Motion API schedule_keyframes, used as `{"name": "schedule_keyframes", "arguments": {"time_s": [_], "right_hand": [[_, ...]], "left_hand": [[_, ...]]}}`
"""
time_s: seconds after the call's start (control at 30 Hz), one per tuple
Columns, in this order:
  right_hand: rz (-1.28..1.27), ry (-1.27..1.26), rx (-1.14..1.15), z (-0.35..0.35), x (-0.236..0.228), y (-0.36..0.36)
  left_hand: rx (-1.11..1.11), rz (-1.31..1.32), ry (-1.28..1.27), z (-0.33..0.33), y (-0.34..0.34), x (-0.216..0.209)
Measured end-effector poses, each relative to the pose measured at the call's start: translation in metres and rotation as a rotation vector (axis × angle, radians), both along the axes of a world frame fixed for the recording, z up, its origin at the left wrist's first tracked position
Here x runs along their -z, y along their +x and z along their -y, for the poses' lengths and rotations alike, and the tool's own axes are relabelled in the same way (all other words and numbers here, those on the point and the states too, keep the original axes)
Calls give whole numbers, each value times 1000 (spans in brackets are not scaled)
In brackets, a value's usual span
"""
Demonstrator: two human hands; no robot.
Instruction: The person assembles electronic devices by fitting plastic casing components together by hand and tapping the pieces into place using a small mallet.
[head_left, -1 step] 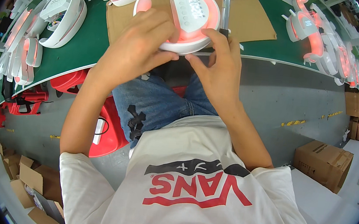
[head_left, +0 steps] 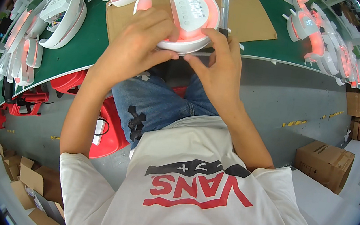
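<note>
A white round digital alarm clock lamp [head_left: 194,14], its ring glowing pinkish red, lies tilted on a brown cardboard sheet [head_left: 254,21] close to the table's near edge. Lit digits and a row of round buttons show on its pale face. My left hand [head_left: 139,41] grips the near left of its rim, fingers curled over the ring and thumb against the lower edge. On the near right, my right hand [head_left: 221,66] pinches the same rim between thumb and forefinger. The two thumb tips almost meet. Part of the near rim is hidden behind the fingers.
A metal rod [head_left: 225,6] with a dark end stands just right of the clock. Similar clock lamps, one open with wires showing [head_left: 64,17], line the green table [head_left: 80,34] left and right. A red stool [head_left: 109,131] and cardboard boxes [head_left: 325,164] stand on the floor.
</note>
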State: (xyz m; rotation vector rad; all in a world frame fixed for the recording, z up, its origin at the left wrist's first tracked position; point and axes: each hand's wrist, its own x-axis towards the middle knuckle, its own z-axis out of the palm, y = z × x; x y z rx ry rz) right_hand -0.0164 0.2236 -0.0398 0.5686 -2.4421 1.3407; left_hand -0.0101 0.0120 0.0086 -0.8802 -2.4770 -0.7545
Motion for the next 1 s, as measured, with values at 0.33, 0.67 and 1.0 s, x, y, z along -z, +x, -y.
{"name": "schedule_keyframes", "arguments": {"time_s": [0.33,0.67,1.0], "right_hand": [[-139,173,79,1,-2,-8],[-66,245,134,3,-11,0],[-104,138,112,1,1,-3]], "left_hand": [[-34,183,66,-12,-9,-13],[-97,498,74,-15,-10,-24],[-77,509,-41,-11,-9,-29]]}}
